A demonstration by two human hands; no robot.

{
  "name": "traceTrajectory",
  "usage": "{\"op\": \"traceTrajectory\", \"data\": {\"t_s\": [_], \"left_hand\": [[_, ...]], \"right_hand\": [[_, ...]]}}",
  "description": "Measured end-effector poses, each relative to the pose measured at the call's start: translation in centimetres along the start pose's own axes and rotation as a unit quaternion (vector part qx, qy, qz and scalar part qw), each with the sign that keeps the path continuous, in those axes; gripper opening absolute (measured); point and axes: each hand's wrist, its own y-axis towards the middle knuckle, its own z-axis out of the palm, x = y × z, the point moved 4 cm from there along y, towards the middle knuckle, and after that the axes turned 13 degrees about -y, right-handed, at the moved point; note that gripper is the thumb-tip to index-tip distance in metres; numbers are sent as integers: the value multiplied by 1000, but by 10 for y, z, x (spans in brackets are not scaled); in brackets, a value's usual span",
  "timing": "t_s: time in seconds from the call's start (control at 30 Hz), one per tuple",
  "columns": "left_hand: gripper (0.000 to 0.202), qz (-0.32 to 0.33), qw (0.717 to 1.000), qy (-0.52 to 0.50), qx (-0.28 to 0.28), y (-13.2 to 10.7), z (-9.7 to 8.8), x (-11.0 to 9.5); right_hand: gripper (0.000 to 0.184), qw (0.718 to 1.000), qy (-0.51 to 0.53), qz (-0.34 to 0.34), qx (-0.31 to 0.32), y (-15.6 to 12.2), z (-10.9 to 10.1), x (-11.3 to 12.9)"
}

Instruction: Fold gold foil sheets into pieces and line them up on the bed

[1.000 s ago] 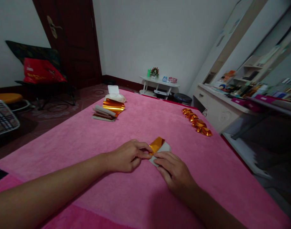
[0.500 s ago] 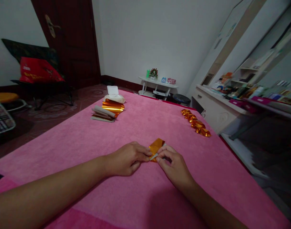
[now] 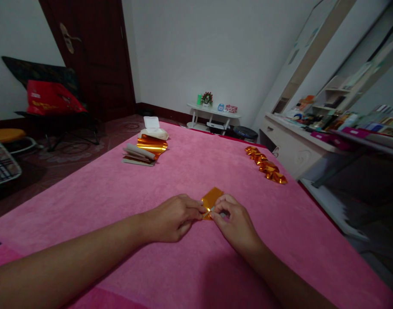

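Observation:
A small folded piece of gold foil paper (image 3: 211,198) lies on the pink cloth (image 3: 190,167) in front of me. My left hand (image 3: 172,216) pinches its near left edge with thumb and forefinger. My right hand (image 3: 235,225) pinches the same near edge from the right, fingers curled. The two hands almost touch at the paper's corner. Only the far half of the paper shows above my fingers.
A stack of gold foil sheets (image 3: 152,144) and a white wipes pack (image 3: 153,128) lie at the far left. A row of folded gold pieces (image 3: 265,165) runs along the far right edge. A cluttered dresser (image 3: 299,133) stands to the right.
The white flap of the paper has been folded in, so only gold shows. My right hand moved from lying on the paper to pinching its near edge beside my left.

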Motion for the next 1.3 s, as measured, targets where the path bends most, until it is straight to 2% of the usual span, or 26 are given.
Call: {"op": "traceTrajectory", "data": {"t_s": [0.33,0.67,0.9,1.3], "left_hand": [[45,-12,999,31,23,1,2,-3],[40,-4,999,41,29,0,4,-2],[50,-20,997,61,41,1,4,-4],[40,-13,993,101,58,2,7,-4]], "right_hand": [[18,999,-25,20,22,4,1,0],[19,1000,12,9,13,1,-1,-1],[21,1000,-21,6,6,5,2,2],[21,999,-34,18,23,8,3,-1]]}}
